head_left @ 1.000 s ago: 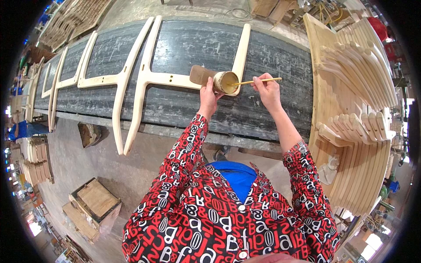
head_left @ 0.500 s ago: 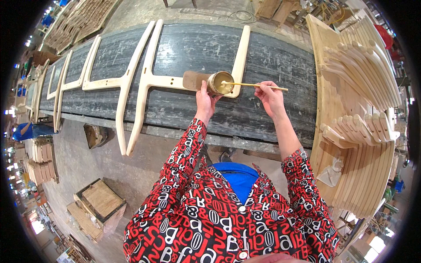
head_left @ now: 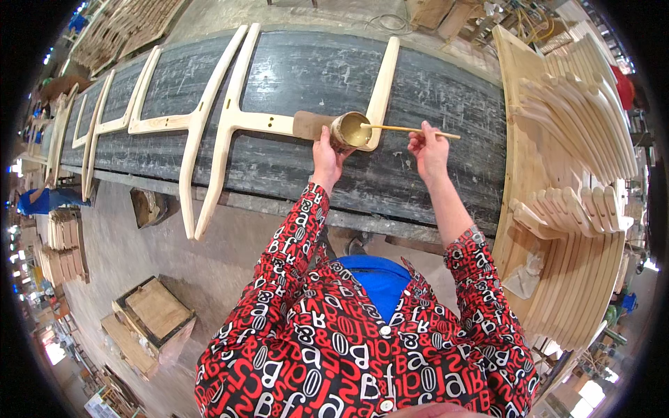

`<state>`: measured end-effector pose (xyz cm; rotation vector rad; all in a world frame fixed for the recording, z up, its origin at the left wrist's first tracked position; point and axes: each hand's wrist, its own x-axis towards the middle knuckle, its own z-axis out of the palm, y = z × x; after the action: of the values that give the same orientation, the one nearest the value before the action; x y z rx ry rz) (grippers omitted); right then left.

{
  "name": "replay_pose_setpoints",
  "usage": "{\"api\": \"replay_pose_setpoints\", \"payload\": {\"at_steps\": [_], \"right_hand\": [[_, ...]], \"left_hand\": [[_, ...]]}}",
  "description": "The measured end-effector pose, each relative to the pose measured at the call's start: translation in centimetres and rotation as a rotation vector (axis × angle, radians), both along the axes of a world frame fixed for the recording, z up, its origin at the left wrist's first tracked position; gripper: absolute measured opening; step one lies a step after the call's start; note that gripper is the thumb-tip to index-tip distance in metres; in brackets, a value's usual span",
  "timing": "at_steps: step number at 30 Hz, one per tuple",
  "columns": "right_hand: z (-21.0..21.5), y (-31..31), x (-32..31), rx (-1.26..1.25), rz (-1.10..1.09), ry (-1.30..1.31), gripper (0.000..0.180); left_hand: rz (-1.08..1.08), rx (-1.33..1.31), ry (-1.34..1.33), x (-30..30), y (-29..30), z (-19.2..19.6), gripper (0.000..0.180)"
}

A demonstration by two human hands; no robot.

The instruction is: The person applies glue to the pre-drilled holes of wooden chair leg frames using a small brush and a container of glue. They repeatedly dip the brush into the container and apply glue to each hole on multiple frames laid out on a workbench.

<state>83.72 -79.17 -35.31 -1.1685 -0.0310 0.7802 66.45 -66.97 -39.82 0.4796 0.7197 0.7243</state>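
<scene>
My left hand (head_left: 326, 159) is closed around a round cup (head_left: 339, 132) from below, at its left side. Glue-like, yellowish-tan stuff coats the inside of the cup, whose mouth tilts toward the right. A flat brown piece (head_left: 312, 125) juts left from the cup; whether it is joined on cannot be made out. Between the fingers of my right hand (head_left: 429, 152) is pinched a thin yellowish stick (head_left: 401, 128), its pale, coated tip inside the cup. Both hands are above a pale wooden chair-side frame (head_left: 261, 122), and the cup hides part of its crossbar.
The frame lies on a long, scuffed dark-topped table (head_left: 306, 80). Several similar wooden frames (head_left: 164, 124) line up leftward. At the right, a wooden rack (head_left: 514, 150) carries stacked curved wooden parts (head_left: 582, 125). A wooden box (head_left: 159, 310) stands on the floor at lower left.
The stick's tip has shifted right inside the cup, toward its rim, and my right hand has turned slightly. The cup leans a little more to the right. The whole view has moved slightly.
</scene>
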Motion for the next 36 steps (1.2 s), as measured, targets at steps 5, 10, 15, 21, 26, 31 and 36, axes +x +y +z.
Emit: {"api": "replay_pose_setpoints", "payload": {"at_steps": [5, 10, 15, 21, 26, 31, 36], "right_hand": [[1.4, 1.2, 1.1, -0.156, 0.21, -0.526, 0.024], [0.2, 2.5, -0.3, -0.364, 0.364, -0.923, 0.027], [-0.4, 3.1, -0.7, -0.409, 0.484, -1.142, 0.027], [-1.1, 4.1, -1.2, -0.391, 0.571, -1.24, 0.025], [0.0, 4.4, -0.6, -0.422, 0.606, -1.242, 0.024], [0.8, 4.9, 0.1, -0.435, 0.576, -1.269, 0.026], [0.2, 5.6, 0.5, -0.456, 0.518, -1.3, 0.026]], "left_hand": [[0.058, -0.044, 0.041, -3.2, 0.7, -2.1, 0.047], [0.143, -0.059, 0.028, -6.7, 1.1, -3.2, 0.047], [0.219, -0.062, 0.068, -8.7, 0.2, -2.9, 0.047], [0.22, -0.053, 0.012, -10.1, 0.2, -3.4, 0.048], [0.238, -0.057, 0.06, -10.6, 0.1, -3.5, 0.05], [0.255, -0.078, 0.047, -10.6, 0.0, -3.8, 0.05], [0.261, -0.087, 0.054, -10.4, 0.1, -3.6, 0.05]]}}
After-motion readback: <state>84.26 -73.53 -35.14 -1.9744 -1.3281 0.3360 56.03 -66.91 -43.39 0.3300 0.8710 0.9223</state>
